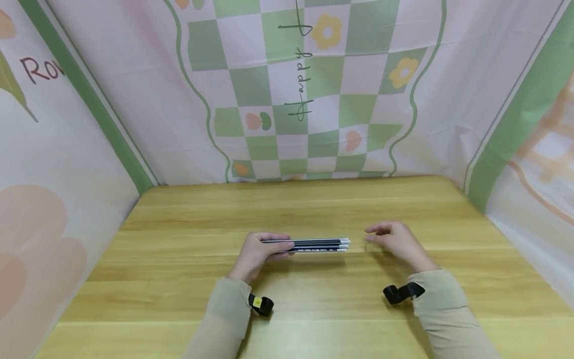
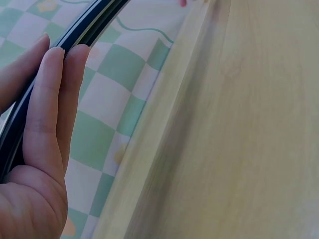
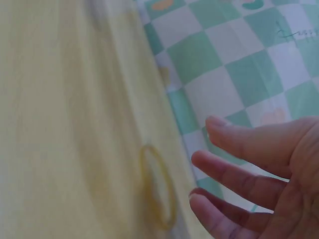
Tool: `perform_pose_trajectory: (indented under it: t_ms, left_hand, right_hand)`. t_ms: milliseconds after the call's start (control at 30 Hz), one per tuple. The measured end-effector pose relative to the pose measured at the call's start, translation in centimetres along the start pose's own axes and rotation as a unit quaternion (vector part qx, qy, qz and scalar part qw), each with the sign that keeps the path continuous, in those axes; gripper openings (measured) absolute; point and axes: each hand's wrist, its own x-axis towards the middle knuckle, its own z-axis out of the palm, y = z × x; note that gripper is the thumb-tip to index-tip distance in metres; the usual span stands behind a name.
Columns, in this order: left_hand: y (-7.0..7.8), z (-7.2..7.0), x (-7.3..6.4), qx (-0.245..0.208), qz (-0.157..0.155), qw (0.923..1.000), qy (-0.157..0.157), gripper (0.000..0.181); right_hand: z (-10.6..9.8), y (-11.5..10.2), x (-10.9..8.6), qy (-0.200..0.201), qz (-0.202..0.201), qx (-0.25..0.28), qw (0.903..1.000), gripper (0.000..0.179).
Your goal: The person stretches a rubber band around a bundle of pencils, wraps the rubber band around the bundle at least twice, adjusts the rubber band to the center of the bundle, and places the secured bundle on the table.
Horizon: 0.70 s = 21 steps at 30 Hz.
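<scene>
A bundle of dark pencils (image 1: 318,245) with pale stripes lies level, its light ends pointing right in the head view. My left hand (image 1: 264,249) grips its left part, thumb on the near side and fingers along the far side. In the left wrist view the fingers (image 2: 44,114) run along the dark shafts. To the right of the pencils, my right hand (image 1: 394,242) has its thumb and fingers apart, loosely bent, with nothing between them. A thin yellow rubber band (image 3: 158,186) shows as a blurred loop just off its fingertips, over the tabletop.
Both hands are above a wood-grain table (image 1: 179,284). A printed cloth (image 1: 287,85) with green checks hangs behind its far edge, and more cloth flanks both sides. Each wrist wears a small black camera, such as the left one (image 1: 262,304).
</scene>
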Motion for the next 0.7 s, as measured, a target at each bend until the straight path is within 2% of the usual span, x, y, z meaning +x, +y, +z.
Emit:
perform_pose_trajectory:
  t_ms: [267,500,700]
  left_hand:
    - [0.1,-0.1,-0.1,0.003,-0.001,1.0000,-0.006,0.043]
    - [0.1,-0.1,0.0,0.006,-0.001,1.0000,-0.004,0.036]
    - [0.1,-0.1,0.0,0.009,-0.001,0.9999,-0.007,0.037]
  right_hand:
    - [0.4,1.6,0.4,-0.022,0.017,-0.037,0.9989,0.039]
    - [0.4,1.9,0.4,-0.037,0.003,-0.064,0.9973,0.016]
    - [0.4,1.7,0.4,-0.043,0.001,-0.063,0.9971,0.015]
